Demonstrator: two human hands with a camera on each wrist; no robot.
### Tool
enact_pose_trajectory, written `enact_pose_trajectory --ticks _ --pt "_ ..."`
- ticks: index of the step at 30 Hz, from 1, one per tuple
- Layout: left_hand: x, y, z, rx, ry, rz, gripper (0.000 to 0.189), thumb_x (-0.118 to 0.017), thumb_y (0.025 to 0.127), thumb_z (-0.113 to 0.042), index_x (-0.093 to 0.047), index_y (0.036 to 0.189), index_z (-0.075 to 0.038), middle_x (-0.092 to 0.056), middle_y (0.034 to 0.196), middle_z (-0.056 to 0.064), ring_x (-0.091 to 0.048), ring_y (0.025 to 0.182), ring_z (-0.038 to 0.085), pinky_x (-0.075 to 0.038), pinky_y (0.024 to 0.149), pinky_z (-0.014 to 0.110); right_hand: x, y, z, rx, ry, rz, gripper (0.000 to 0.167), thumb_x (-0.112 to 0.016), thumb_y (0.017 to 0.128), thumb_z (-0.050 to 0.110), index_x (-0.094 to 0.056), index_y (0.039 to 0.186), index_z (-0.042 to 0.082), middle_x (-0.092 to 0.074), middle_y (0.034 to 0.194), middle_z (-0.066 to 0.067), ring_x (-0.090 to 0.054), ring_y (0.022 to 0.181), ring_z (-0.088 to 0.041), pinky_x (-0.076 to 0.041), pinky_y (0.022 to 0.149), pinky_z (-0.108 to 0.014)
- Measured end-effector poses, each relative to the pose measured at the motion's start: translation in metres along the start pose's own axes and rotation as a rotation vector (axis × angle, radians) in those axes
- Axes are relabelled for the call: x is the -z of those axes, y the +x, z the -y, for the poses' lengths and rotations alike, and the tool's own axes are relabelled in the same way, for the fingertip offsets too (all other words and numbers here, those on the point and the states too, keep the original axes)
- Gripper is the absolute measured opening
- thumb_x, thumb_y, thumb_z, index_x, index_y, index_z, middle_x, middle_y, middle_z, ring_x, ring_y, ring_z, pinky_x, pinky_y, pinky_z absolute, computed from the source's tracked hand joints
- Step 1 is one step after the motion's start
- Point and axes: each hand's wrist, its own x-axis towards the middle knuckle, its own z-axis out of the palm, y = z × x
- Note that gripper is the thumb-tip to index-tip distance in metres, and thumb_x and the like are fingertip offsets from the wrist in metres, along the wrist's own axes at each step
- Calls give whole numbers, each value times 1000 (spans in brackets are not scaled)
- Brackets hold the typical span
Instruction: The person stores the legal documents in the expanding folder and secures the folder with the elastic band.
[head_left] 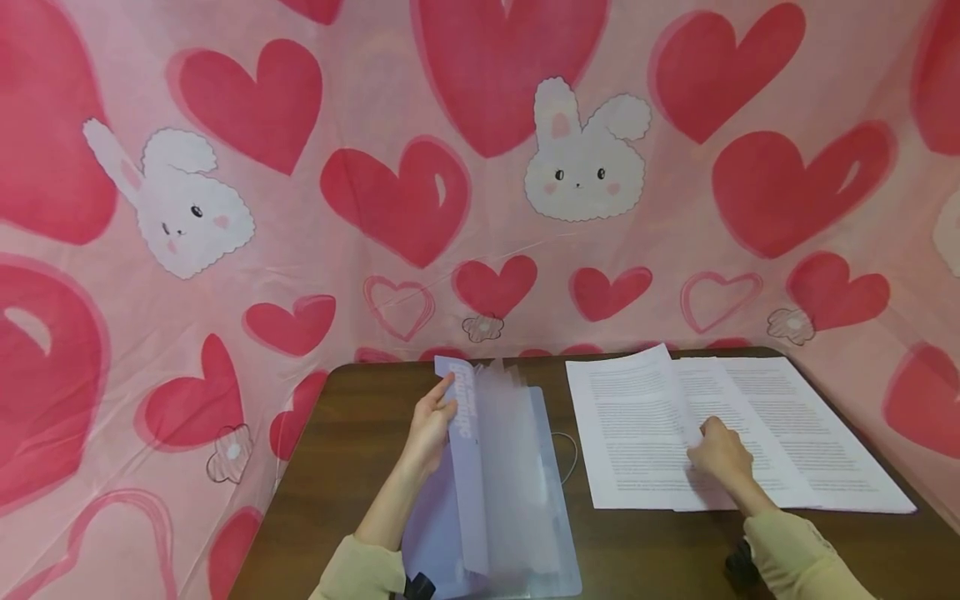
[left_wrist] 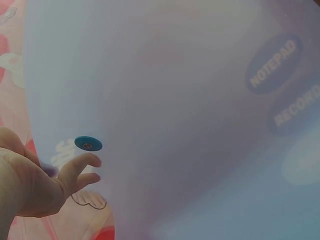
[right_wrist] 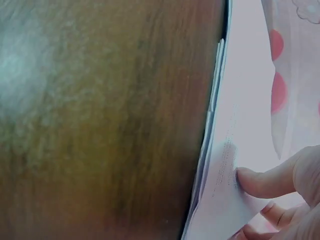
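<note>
While the left hand (head_left: pixel 431 427) grips the lilac plastic folder cover (head_left: pixel 468 492), the right hand (head_left: pixel 722 454) finger-pinches thin printed paper (head_left: pixel 633 425).

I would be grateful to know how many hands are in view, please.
2: the left hand gripping the lilac folder, and the right hand pinching the printed paper.

1. Pinching a white sheet (right_wrist: pixel 247 90) with the right hand (right_wrist: pixel 292 195), pressing down by thumb (right_wrist: pixel 270 183)!
2. Bearing faint lines (right_wrist: pixel 227 155), probably print.
3. Over left, onto brown tabletop (right_wrist: pixel 105 115).
4. Over right, onto pink-spotted backdrop (right_wrist: pixel 304 85).
</note>
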Motion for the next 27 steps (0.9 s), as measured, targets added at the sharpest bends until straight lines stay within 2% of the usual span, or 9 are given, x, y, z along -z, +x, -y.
enact_pose_trajectory --ticks 3,5,6,10,14,17,20,24,27 --pt "1 0 0 3 11 3 62 -43 111 2 -29 171 2 -48 82 -5 -29 50 0 -30 51 17 17 -27 32 -15 -21 -23 50 -77 84 13 -54 117 -17 -63 114 -45 -62 106 -66 -49 83 -71" --pt "1 -1 -1 -3 11 -2 61 -44 111 2 -30 171 3 -57 87 -5 -29 49 0 -30 50 17 28 -46 59 -32 -40 -27 56 -79 88 17 -50 118 -20 -56 117 -51 -55 112 -71 -47 89 -74" --pt "1 -1 -1 -1 12 -3 62 -44 111 2 -30 171 2 -55 85 -5 -29 49 1 -30 50 16 34 -54 72 -39 -51 -23 60 -80 90 19 -48 118 -22 -54 117 -54 -52 114 -74 -47 91 -75" --pt "1 -1 -2 -1 10 1 62 -44 111 2 -30 171 3 -53 89 -5 -32 51 1 -33 52 16 35 -52 82 -17 -111 -32 64 -90 88 27 -52 106 -22 -57 108 -53 -56 109 -73 -46 91 -75" --pt "1 0 -3 3 -2 1 62 -43 111 2 -29 171 2 -47 87 -5 -36 56 2 -39 57 17 37 -40 81 12 -132 23 55 -93 85 24 -60 99 -17 -68 100 -42 -64 100 -65 -46 93 -77" --pt "2 0 -3 7 -6 -3 62 -42 111 3 -29 171 1 -48 90 -7 -35 57 2 -38 59 18 35 -27 70 -21 -89 104 60 -95 84 27 -62 106 -17 -69 105 -39 -66 103 -62 -43 97 -80" --pt "2 1 -3 6 7 3 62 -43 111 2 -29 171 2 -40 76 -9 -31 53 1 -33 54 17 27 -14 49 -59 -37 143 70 -94 83 33 -59 113 -20 -67 108 -39 -67 104 -58 -47 94 -75" --pt "2 2 -3 9 6 10 62 -43 111 2 -29 172 2 -32 67 -12 -30 52 1 -31 52 17 18 -8 29 -44 -13 70 69 -87 85 29 -61 122 -23 -69 116 -41 -71 102 -56 -57 83 -65" --pt "1 1 -3 14 -5 14 62 -43 111 2 -29 172 1 -39 75 -10 -32 54 2 -33 53 17 27 -14 30 21 29 41 65 -76 89 20 -60 133 -25 -64 129 -47 -66 115 -65 -58 91 -68"
